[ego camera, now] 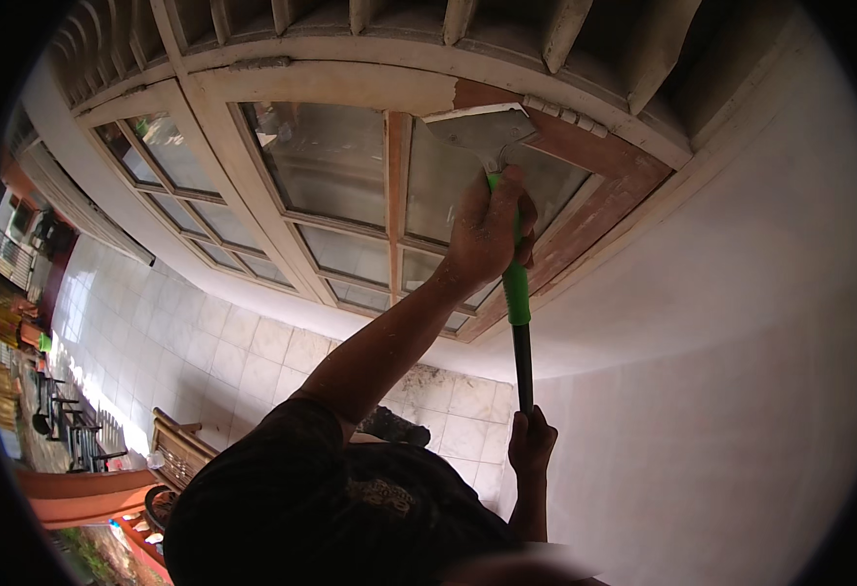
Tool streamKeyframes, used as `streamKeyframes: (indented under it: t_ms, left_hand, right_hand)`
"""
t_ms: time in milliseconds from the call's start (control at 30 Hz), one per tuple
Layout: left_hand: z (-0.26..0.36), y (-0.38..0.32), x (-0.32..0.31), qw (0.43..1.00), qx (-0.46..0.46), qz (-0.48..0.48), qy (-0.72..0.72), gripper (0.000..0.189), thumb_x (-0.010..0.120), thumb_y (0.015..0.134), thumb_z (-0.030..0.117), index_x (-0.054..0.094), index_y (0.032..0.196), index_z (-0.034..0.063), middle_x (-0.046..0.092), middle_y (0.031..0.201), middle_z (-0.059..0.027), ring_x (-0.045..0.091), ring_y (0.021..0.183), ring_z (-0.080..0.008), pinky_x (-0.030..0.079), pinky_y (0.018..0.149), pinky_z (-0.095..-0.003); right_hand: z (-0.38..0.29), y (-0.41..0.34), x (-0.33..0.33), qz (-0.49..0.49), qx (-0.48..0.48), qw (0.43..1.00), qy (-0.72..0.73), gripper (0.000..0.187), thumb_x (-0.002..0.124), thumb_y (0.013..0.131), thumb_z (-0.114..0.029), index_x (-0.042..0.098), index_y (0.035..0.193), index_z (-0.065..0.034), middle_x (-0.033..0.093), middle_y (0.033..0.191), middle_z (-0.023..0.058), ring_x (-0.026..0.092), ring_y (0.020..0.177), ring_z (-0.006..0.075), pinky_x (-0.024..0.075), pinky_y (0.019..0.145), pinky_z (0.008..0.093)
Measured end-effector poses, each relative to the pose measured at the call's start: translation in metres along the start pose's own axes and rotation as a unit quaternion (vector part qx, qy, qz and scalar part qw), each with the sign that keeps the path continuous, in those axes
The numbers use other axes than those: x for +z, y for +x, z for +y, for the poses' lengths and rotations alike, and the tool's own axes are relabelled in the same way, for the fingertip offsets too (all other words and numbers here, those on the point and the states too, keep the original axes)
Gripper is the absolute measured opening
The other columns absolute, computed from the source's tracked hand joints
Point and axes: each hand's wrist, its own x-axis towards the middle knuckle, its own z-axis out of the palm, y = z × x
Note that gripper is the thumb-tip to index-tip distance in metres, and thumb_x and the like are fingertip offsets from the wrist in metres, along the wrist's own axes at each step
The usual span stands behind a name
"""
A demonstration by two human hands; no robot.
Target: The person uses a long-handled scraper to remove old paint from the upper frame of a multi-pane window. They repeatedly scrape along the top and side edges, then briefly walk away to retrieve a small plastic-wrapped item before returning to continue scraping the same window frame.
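A long-handled scraper has a wide metal head (481, 130), a green grip (517, 293) and a dark shaft (522, 359). My left hand (498, 227) is wrapped around the green grip just below the head. Lower down, my right hand (532, 443) holds the end of the shaft. The blade's edge lies at the top rail of a wooden window sash (340, 84), where cream paint meets bare reddish-brown wood (619, 157). Bare wood also shows down the right stile. Part of the glass pane (446, 190) is hidden behind the scraper and my left hand.
A metal hinge (566, 116) sits beside the blade, below wooden louvre slats (567, 36). Another paned sash (194, 190) is on the left. A pale wall (692, 381) stands close on the right. Behind me are a tiled floor (216, 329) and a bamboo bench (179, 447).
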Motion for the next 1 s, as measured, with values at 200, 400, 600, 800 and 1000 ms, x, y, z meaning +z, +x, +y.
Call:
streamKeyframes:
  t_ms: [200,400,600,800,1000]
  left_hand:
    - [0.012,0.004,-0.008,1.0,0.022,-0.013,-0.001,0.035,0.043,0.112,0.041,0.044,0.098,0.0086,0.052,0.066,-0.0026,0.052,0.042,-0.0117,0.05,0.04,-0.0317]
    - [0.011,0.001,-0.01,0.999,-0.034,-0.02,0.03,0.038,0.042,0.112,0.043,0.044,0.097,0.0089,0.051,0.067,-0.0022,0.051,0.044,-0.0121,0.049,0.04,-0.0317]
    - [0.004,-0.002,-0.006,0.999,-0.035,-0.01,-0.003,0.035,0.043,0.112,0.042,0.045,0.103,0.008,0.051,0.067,-0.0022,0.051,0.045,-0.0124,0.048,0.042,-0.0312]
    - [0.008,-0.001,-0.014,0.999,-0.03,-0.026,0.023,0.03,0.044,0.112,0.037,0.047,0.105,0.0079,0.049,0.065,-0.0013,0.05,0.044,-0.0112,0.046,0.04,-0.0297]
    - [0.017,0.0,-0.02,0.999,-0.016,-0.042,0.031,0.03,0.046,0.111,0.035,0.047,0.102,0.0066,0.049,0.063,-0.0007,0.049,0.043,-0.0103,0.044,0.039,-0.0282]
  right_hand:
    - [-0.015,-0.002,0.014,0.012,-0.023,0.999,0.022,0.027,0.063,0.1,-0.023,0.057,0.085,-0.002,0.049,0.055,0.0135,0.053,0.045,0.0283,0.0398,0.047,0.0394]
    - [-0.011,-0.007,0.025,0.044,0.026,0.999,0.0,0.028,0.063,0.1,-0.022,0.056,0.082,-0.0021,0.049,0.055,0.0127,0.049,0.045,0.0251,0.0395,0.047,0.0385]
    - [-0.009,-0.013,0.013,0.012,0.017,1.0,-0.007,0.024,0.066,0.098,-0.019,0.056,0.085,-0.0021,0.059,0.061,0.0204,0.065,0.057,0.0421,0.0477,0.051,0.0459]
    - [-0.015,-0.021,0.043,0.032,-0.01,0.998,0.056,0.034,0.06,0.103,-0.03,0.056,0.084,-0.0032,0.046,0.055,0.0098,0.045,0.046,0.0195,0.0373,0.047,0.0377]
    - [-0.022,-0.029,0.069,0.022,0.027,0.998,0.059,0.032,0.06,0.104,-0.03,0.058,0.087,-0.0025,0.049,0.055,0.0087,0.05,0.046,0.0205,0.0391,0.048,0.0381]
